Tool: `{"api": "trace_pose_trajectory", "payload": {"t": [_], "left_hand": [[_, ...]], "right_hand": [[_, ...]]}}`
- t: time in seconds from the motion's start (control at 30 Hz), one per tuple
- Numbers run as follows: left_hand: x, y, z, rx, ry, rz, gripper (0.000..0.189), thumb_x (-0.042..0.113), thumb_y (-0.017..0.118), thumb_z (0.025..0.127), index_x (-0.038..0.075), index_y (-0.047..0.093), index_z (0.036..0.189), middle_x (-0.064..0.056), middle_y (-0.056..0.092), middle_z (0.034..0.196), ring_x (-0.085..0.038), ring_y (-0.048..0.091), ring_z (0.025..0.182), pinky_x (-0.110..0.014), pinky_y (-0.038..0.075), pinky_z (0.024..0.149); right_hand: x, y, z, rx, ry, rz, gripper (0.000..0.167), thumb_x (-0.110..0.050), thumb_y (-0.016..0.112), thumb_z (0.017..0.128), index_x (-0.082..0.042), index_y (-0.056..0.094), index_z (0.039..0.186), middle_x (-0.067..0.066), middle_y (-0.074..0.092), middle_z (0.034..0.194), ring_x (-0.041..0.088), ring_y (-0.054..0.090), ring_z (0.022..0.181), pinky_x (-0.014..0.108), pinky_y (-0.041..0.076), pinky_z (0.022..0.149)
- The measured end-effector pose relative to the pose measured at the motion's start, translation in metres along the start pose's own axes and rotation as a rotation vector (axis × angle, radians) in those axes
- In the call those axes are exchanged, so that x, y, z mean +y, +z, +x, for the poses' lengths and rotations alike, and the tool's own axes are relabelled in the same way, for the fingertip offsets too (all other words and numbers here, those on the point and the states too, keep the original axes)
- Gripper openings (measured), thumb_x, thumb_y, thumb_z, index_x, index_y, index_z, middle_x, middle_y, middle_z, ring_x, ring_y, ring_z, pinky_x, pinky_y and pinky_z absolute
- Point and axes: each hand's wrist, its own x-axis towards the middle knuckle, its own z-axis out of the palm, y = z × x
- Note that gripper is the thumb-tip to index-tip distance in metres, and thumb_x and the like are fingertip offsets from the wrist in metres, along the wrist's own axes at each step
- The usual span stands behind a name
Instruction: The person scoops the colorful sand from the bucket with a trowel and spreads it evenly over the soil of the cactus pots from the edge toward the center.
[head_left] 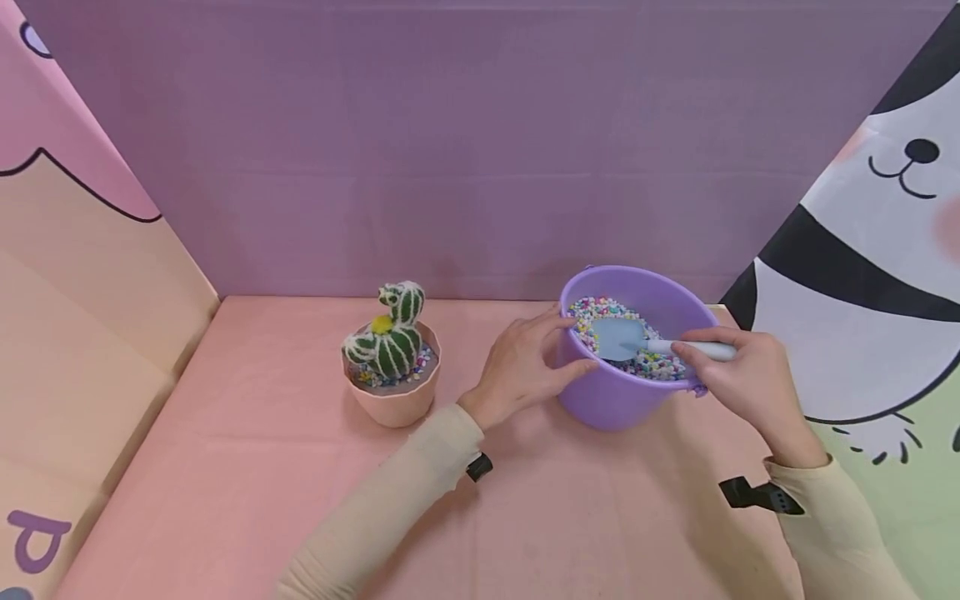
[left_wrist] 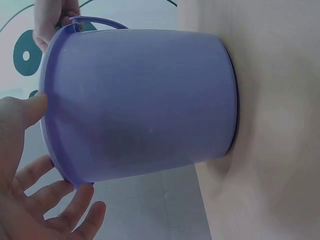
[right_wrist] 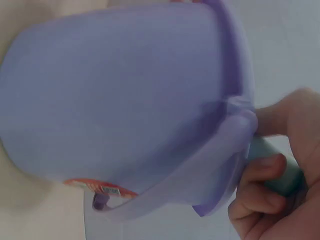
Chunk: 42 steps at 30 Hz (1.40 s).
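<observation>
My right hand [head_left: 746, 375] grips the white handle of a small light-blue shovel [head_left: 619, 337]. The shovel's blade lies inside a purple bucket [head_left: 611, 398], over multicoloured pebbles [head_left: 600, 308]. At the bucket's left side, my left hand [head_left: 521, 362] rests spread, thumb and fingertips on the rim. In the left wrist view, its thumb [left_wrist: 35, 107] touches the rim while the other fingers reach past the edge. From the right wrist view, the fingers curl round the shovel handle [right_wrist: 287, 177] just outside the rim; the blade is hidden there.
A peach pot [head_left: 393, 408] with a green knitted cactus [head_left: 393, 350] and coloured pebbles stands left of my left hand. The bucket's handle [right_wrist: 185, 175] hangs down its side. A purple cloth wall [head_left: 480, 150] rises behind the pink table [head_left: 525, 517]; printed panels flank it.
</observation>
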Motion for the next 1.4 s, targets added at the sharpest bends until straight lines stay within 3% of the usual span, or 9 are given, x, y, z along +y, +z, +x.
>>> {"api": "trace_pose_trajectory", "payload": {"t": [0.17, 0.4, 0.5, 0.77, 1.0, 1.4], "left_hand": [[0.0, -0.001, 0.0, -0.012, -0.022, -0.029, 0.064, 0.055, 0.08, 0.091, 0.018, 0.068, 0.141, -0.006, 0.053, 0.162, -0.026, 0.062, 0.139, -0.043, 0.051, 0.114], [-0.004, 0.0, -0.001, -0.001, -0.047, -0.103, 0.061, 0.05, 0.08, 0.092, 0.019, 0.067, 0.144, -0.003, 0.048, 0.165, -0.02, 0.076, 0.108, -0.029, 0.057, 0.086], [-0.004, 0.0, -0.001, 0.001, -0.052, -0.114, 0.06, 0.05, 0.08, 0.093, 0.021, 0.067, 0.144, -0.001, 0.048, 0.166, -0.016, 0.076, 0.104, -0.024, 0.055, 0.082], [-0.004, 0.0, -0.002, 0.018, -0.063, -0.172, 0.059, 0.046, 0.083, 0.091, 0.02, 0.069, 0.142, -0.001, 0.05, 0.164, -0.009, 0.074, 0.094, -0.018, 0.055, 0.076], [-0.004, 0.004, -0.003, 0.04, -0.027, -0.107, 0.06, 0.05, 0.079, 0.093, 0.02, 0.068, 0.144, 0.0, 0.051, 0.164, -0.008, 0.075, 0.093, -0.02, 0.054, 0.076], [-0.003, 0.008, -0.006, 0.029, -0.052, -0.074, 0.064, 0.053, 0.075, 0.096, 0.023, 0.062, 0.15, 0.002, 0.045, 0.169, -0.01, 0.075, 0.099, -0.029, 0.058, 0.083]], "right_hand": [[0.002, 0.003, 0.004, -0.032, 0.067, 0.042, 0.034, -0.036, 0.078, 0.096, -0.006, 0.083, 0.112, -0.012, 0.072, 0.071, 0.003, 0.054, 0.067, 0.027, 0.043, 0.055], [0.009, -0.001, 0.002, -0.068, 0.171, 0.124, 0.046, -0.042, 0.074, 0.099, -0.004, 0.078, 0.124, -0.035, 0.064, 0.089, -0.002, 0.053, 0.097, 0.024, 0.044, 0.076], [0.013, -0.004, -0.001, -0.058, 0.203, 0.172, 0.047, -0.041, 0.073, 0.1, -0.002, 0.075, 0.127, -0.037, 0.063, 0.089, 0.002, 0.049, 0.101, 0.028, 0.041, 0.08], [0.019, -0.007, -0.009, 0.017, 0.247, 0.403, 0.01, -0.026, 0.079, 0.097, -0.03, 0.082, 0.106, -0.02, 0.061, 0.072, 0.005, 0.049, 0.065, 0.022, 0.041, 0.054], [0.022, -0.011, -0.014, 0.053, 0.283, 0.546, 0.01, -0.021, 0.082, 0.095, -0.029, 0.083, 0.101, -0.014, 0.061, 0.07, 0.006, 0.048, 0.059, 0.021, 0.039, 0.052], [0.022, -0.011, -0.018, 0.083, 0.287, 0.663, 0.011, -0.016, 0.083, 0.093, -0.025, 0.084, 0.099, -0.012, 0.062, 0.071, 0.007, 0.047, 0.057, 0.02, 0.038, 0.05]]}}
